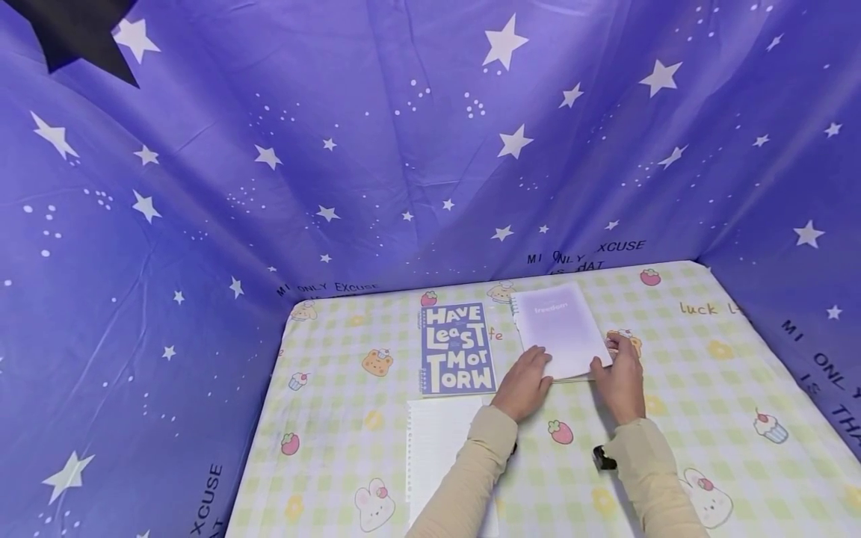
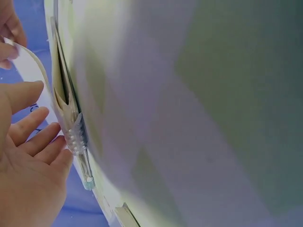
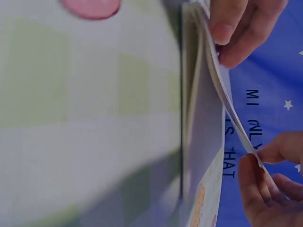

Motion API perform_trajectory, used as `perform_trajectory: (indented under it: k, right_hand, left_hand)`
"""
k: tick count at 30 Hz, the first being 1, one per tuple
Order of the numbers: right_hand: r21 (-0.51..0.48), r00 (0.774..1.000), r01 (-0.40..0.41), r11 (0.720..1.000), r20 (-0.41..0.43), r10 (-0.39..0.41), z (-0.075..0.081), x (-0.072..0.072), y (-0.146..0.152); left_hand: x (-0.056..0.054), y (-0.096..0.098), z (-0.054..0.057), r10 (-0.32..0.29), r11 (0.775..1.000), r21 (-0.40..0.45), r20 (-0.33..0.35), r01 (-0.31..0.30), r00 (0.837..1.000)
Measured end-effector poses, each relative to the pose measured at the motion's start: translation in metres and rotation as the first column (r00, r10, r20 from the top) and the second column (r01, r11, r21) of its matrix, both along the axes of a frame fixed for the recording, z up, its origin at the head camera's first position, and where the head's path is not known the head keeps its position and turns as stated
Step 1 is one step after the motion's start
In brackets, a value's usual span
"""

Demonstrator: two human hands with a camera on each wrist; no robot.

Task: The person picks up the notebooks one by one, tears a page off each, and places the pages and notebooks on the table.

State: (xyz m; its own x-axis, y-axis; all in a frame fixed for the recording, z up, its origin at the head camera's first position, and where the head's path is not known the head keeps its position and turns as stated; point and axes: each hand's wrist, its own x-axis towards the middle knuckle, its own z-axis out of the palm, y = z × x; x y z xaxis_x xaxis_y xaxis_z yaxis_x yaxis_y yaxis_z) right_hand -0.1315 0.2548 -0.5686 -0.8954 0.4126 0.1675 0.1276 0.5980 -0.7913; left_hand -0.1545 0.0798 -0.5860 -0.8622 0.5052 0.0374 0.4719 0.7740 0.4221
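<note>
A pale lilac spiral notebook (image 1: 563, 329), with "freedom" on its cover, lies toward the back right of the table. My right hand (image 1: 620, 379) pinches the cover and some pages at the near right corner, thumb on one side and fingers on the other. In the right wrist view the lifted sheets (image 3: 222, 90) bend up from the rest, leaving a wedge-shaped gap. My left hand (image 1: 525, 385) rests by the near left corner, beside the spiral binding (image 2: 76, 137), fingers fairly straight and spread in the left wrist view.
Left of the lilac notebook lies a blue notebook (image 1: 459, 351) with large white lettering. Below it is a white lined loose-leaf pad (image 1: 437, 441), partly under my left forearm. A checked tablecloth (image 1: 336, 441) covers the table; starry purple curtains (image 1: 390, 149) hang around it.
</note>
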Motion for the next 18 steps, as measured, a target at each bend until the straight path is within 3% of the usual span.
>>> perform_trajectory:
  k: [7, 12, 18]
  right_hand:
    - [-0.126, 0.995, -0.027, 0.992, 0.088, 0.039, 0.011, -0.001, -0.004]
    - [-0.12, 0.989, -0.036, 0.992, 0.136, 0.052, 0.009, -0.002, -0.006]
    - [-0.09, 0.998, -0.026, 0.996, 0.06, 0.031, 0.009, -0.002, -0.017]
  left_hand:
    - [0.001, -0.006, 0.002, 0.013, 0.998, 0.061, -0.009, -0.013, 1.0]
    - [0.002, -0.009, 0.005, 0.013, 0.995, 0.094, 0.002, -0.013, 1.0]
    - [0.004, -0.012, 0.005, 0.022, 0.997, 0.069, -0.027, -0.021, 0.999]
